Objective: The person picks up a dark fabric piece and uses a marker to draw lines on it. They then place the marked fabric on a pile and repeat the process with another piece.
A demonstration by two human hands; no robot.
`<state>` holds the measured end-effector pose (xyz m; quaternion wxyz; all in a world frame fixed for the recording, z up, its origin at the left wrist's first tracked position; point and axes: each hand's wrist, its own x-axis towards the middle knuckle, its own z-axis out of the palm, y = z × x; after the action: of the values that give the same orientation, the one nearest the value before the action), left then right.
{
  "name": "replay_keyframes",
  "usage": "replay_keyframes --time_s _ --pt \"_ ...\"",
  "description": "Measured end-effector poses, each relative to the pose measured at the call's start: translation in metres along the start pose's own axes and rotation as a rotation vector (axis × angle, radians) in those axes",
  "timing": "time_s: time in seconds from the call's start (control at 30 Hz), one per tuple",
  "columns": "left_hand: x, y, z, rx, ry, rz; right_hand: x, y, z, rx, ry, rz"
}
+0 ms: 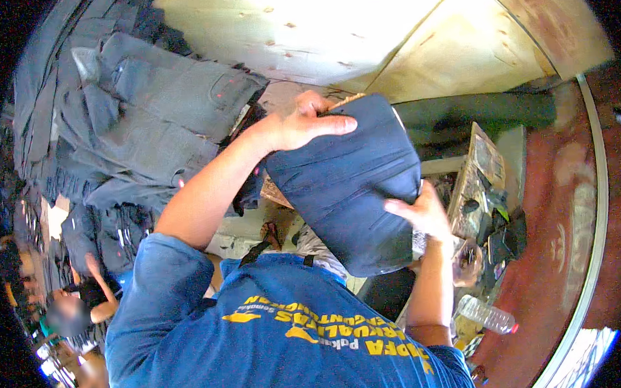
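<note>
"As we peer down over the blue T-shirt [262, 351] with its yellow lettering, two bare hands are busy! How's the grip?"

"Clamped on, both sides! The left hand [294, 128] has the upper left edge of a dark cloth-covered panel [345, 181], thumb flat on its face."

"And the right hand [428, 216]?"

"Lower down on the opposite edge, thumb on the cloth, its fingers mostly hidden. The panel's held up tilted between them, in front of the body: rounded corners, creases across the face, a tan strip showing at the top!"

"Beyond that?"

"Clear plastic bottle [484, 314], red cap, over to the right. Dark grey garments [158, 96] heaped at the left, a pale, brown-marked board [295, 26] behind. Farther off, lower left, another person [102, 296], arm raised!"
</note>
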<state>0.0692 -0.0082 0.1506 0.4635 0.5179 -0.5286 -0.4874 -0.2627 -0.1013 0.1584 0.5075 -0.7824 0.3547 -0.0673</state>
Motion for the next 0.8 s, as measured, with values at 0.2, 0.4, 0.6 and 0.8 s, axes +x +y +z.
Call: replay_keyframes --time_s 0.2,0.4,0.6,0.8 --pt "-0.013 0.021 0.006 0.123 -0.074 -0.064 -0.032 -0.03 0.04 0.427 0.114 0.128" --pt "-0.013 -0.036 0.001 -0.438 0.1 0.029 -0.054 -0.001 0.025 0.367 0.488 0.067" --pt "-0.028 -0.044 0.093 -0.455 -0.041 -0.027 -0.046 0.02 0.044 0.693 0.914 -0.024" --pt "-0.035 -0.021 0.089 -0.496 -0.195 -0.374 -0.059 0.044 0.111 1.013 0.982 -0.083"
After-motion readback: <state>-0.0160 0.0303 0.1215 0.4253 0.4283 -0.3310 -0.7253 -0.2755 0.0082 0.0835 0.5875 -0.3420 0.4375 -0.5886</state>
